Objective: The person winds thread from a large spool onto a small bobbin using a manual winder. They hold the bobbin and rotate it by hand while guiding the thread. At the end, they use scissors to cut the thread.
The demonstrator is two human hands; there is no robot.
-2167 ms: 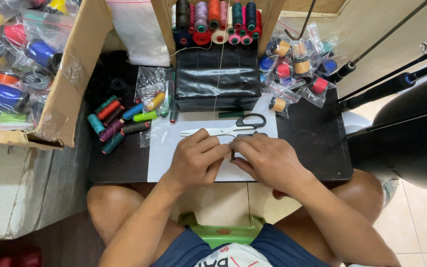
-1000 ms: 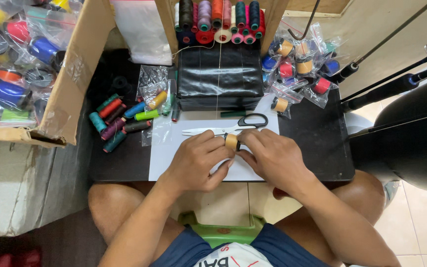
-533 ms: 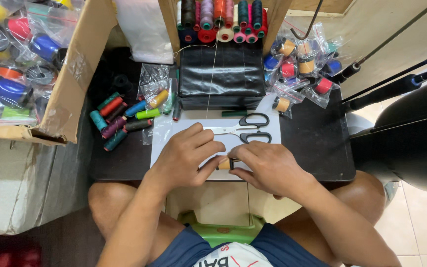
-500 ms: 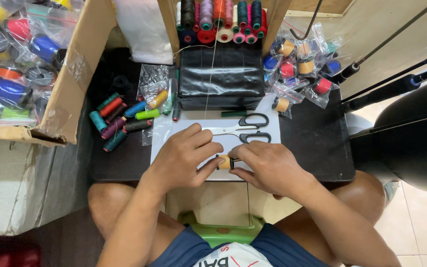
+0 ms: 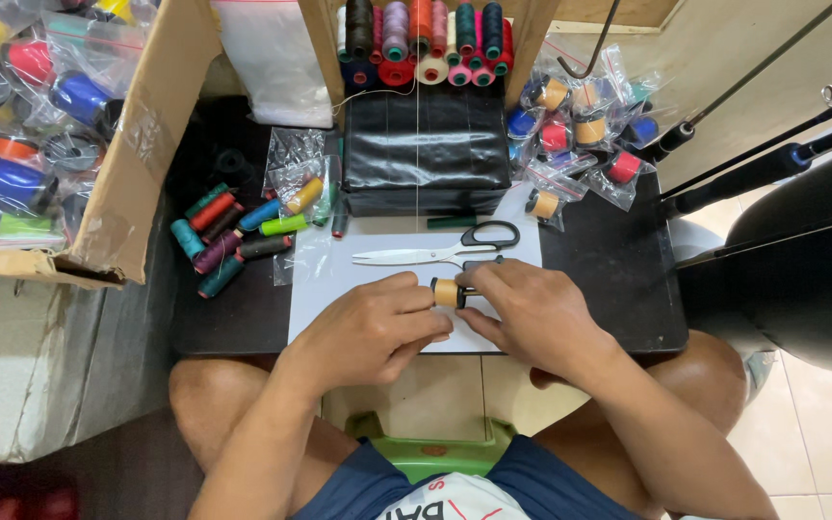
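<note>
A: Two hands, one small spool. Going left to right: cardboard box (image 5: 151,144) at far left, bagged thread cones beside it, then a loose pile of thread spools (image 5: 233,231) on the black table (image 5: 618,279).

B: Left hand?

A: Left hand (image 5: 373,327) is curled closed, fingertips pinching the left end of the tan thread spool (image 5: 447,293). The spool sits between both hands, just above the white sheet (image 5: 339,289).

B: Right hand?

A: Right hand (image 5: 532,313) is closed on the spool's right end, the dark flange side. Can't tell if it holds a thread end too, too small.

B: Handling?

A: I'd judge it light and rigid, a hard core with wound thread. The thread surface would be grippy but could unwind if rubbed; the flanges look smoother. Best hold is at the two ends, as now.

B: Rest?

A: Scissors (image 5: 435,252) lie flat on the sheet just behind the hands, untouched. Black folded bag (image 5: 426,144) behind that, rack of coloured spools (image 5: 426,39) above, bagged small spools (image 5: 580,125) at the right.
</note>
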